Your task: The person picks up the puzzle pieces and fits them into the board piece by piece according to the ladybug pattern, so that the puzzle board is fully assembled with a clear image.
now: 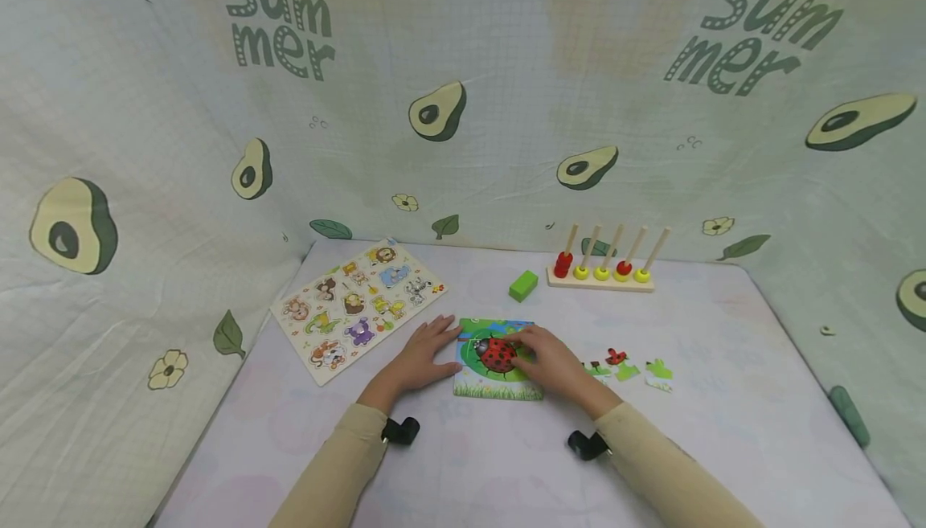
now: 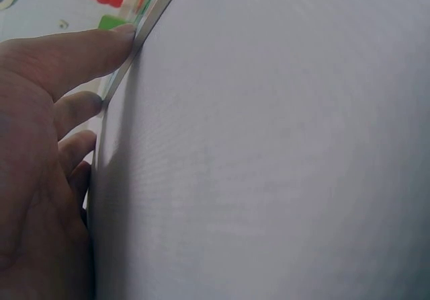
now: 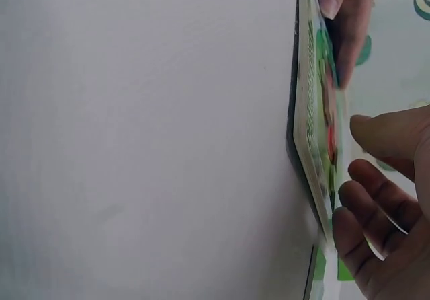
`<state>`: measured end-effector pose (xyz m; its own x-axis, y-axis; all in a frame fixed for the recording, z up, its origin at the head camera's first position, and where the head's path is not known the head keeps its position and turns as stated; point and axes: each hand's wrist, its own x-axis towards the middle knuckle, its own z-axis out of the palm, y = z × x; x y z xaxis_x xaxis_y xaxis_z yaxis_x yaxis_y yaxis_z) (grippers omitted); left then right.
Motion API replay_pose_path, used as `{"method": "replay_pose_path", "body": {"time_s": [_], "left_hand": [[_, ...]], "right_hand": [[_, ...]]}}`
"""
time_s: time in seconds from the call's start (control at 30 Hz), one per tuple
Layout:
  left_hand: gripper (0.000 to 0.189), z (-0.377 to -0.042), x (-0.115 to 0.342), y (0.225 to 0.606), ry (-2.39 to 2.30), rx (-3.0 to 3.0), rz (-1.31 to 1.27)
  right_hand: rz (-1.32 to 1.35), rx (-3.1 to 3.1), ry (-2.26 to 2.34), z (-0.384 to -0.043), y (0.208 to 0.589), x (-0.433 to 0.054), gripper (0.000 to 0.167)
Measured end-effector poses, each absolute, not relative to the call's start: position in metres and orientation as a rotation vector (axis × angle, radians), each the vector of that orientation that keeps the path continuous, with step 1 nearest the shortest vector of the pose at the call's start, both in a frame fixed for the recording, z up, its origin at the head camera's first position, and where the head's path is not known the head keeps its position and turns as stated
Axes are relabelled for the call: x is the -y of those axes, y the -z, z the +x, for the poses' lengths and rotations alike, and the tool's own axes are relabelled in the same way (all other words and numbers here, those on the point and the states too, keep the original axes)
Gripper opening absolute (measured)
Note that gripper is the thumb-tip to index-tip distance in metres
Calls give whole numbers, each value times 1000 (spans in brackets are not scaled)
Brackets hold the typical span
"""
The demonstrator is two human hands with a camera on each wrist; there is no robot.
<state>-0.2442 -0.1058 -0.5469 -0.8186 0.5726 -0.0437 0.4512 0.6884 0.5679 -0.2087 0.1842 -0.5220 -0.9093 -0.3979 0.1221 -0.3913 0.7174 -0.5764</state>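
Observation:
A square ladybug puzzle (image 1: 497, 391) lies flat on the table in front of the person. The left hand (image 1: 419, 358) rests at its left side, fingers extended; in the left wrist view the thumb (image 2: 101, 51) touches the board's edge. Over the puzzle's right half is the right hand (image 1: 547, 359), its thumb and fingertips at the red ladybug picture (image 1: 495, 354). In the right wrist view those fingers (image 3: 376, 212) are loosely bent and spread, with no piece visible between them. The right hand covers part of the picture.
Loose puzzle pieces (image 1: 659, 374) lie right of the right hand. A green block (image 1: 523, 286) sits behind the puzzle. Farther back stands a wooden peg counter (image 1: 600, 284) with red and yellow beads. An animal board (image 1: 358, 303) lies at the left. Printed cloth (image 1: 506, 46) hangs behind.

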Motion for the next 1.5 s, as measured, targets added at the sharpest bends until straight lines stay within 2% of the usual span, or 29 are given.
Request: {"method": "replay_pose_path", "body": {"time_s": [0.5, 0.97, 1.33, 1.5], "left_hand": [[72, -245, 106, 548, -821, -2683, 839], [71, -243, 105, 544, -813, -2681, 833], [71, -242, 106, 545, -825, -2687, 831], [72, -242, 106, 546, -824, -2684, 829]], "right_hand": [[-489, -2974, 948, -201, 521, -228, 32], [-252, -3051, 873, -179, 517, -286, 35], [-57, -3049, 812, -165, 522, -319, 40], [21, -3022, 755, -162, 524, -326, 49]]}}
